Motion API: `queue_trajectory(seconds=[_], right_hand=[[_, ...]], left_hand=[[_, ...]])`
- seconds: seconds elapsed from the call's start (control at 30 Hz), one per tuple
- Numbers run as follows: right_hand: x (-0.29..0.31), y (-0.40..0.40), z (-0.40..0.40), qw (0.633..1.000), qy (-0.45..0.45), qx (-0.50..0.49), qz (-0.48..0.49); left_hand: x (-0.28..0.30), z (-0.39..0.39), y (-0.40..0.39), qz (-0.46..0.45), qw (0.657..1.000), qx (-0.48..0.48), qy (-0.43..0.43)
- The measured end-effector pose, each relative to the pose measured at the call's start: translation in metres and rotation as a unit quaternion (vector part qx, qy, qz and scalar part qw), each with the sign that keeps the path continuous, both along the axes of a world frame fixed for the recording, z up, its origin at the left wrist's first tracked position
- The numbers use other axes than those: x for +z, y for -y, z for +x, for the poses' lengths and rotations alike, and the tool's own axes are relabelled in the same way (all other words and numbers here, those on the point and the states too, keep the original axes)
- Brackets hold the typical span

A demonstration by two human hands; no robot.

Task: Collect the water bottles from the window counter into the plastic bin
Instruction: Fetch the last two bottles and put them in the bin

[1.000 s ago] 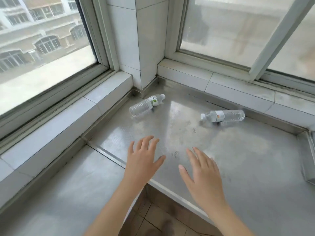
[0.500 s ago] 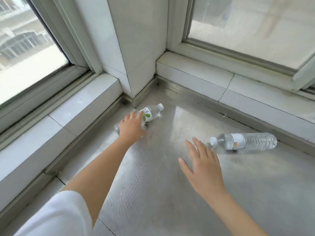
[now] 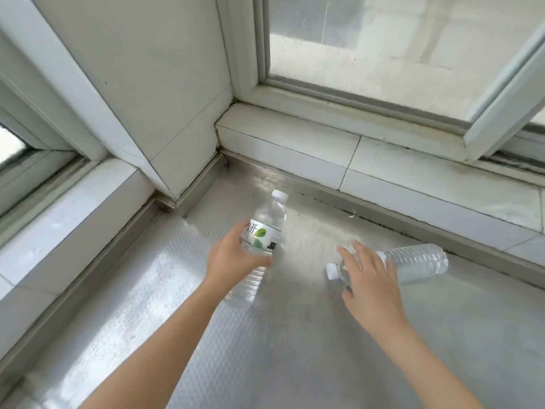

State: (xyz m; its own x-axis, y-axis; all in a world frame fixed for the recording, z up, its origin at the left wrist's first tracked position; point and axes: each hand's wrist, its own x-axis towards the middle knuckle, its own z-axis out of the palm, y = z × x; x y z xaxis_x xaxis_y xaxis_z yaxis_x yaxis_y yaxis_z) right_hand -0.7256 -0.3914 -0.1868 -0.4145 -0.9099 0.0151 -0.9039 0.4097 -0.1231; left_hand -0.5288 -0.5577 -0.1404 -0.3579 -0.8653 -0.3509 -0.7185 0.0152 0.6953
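A clear water bottle with a green leaf label (image 3: 264,231) is lifted off the steel counter (image 3: 295,349), cap pointing away from me; my left hand (image 3: 233,258) is shut around its middle. A second clear bottle (image 3: 413,261) lies on its side to the right, its white cap pointing left. My right hand (image 3: 368,278) hovers over its neck end with fingers spread, and I cannot tell whether it touches the bottle. The plastic bin is not in view.
White tiled ledges (image 3: 383,184) run along the back and left under the window frames (image 3: 339,101). A tiled pillar (image 3: 153,113) fills the corner. The patterned steel counter stretches toward me.
My left hand has closed on the leaf-label bottle and raised it from the counter. My right hand moved forward and right to the second bottle's neck. The view has moved closer to the corner.
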Motion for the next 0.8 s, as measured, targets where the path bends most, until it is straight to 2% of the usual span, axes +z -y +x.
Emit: queue_trajectory(seconds=[0.13,0.23,0.33,0.57,0.7,0.77,0.8], right_hand=[[-0.009,-0.012,-0.048,0.998,0.003,-0.037,0.056],[-0.017,-0.021,-0.076,0.998,-0.015,-0.013,0.063],[-0.018,-0.022,-0.088,0.999,-0.036,0.021,0.025],[0.005,-0.031,-0.07,0.998,0.017,0.014,0.065],[0.028,-0.042,-0.03,0.991,0.129,-0.025,0.025],[0.042,-0.047,-0.005,0.967,0.242,-0.073,-0.027],[0.05,-0.05,0.008,0.944,0.313,-0.091,-0.052]], left_hand=[[0.003,-0.036,-0.033,0.046,0.995,0.01,-0.088],[0.004,-0.049,-0.045,0.046,0.994,-0.012,-0.098],[0.007,-0.05,-0.055,0.032,0.994,-0.016,-0.1],[0.021,-0.014,-0.073,0.053,0.986,0.08,-0.134],[0.033,0.027,-0.091,0.055,0.979,0.135,-0.142],[0.044,0.052,-0.107,0.059,0.972,0.168,-0.155],[0.049,0.065,-0.117,0.062,0.967,0.185,-0.163]])
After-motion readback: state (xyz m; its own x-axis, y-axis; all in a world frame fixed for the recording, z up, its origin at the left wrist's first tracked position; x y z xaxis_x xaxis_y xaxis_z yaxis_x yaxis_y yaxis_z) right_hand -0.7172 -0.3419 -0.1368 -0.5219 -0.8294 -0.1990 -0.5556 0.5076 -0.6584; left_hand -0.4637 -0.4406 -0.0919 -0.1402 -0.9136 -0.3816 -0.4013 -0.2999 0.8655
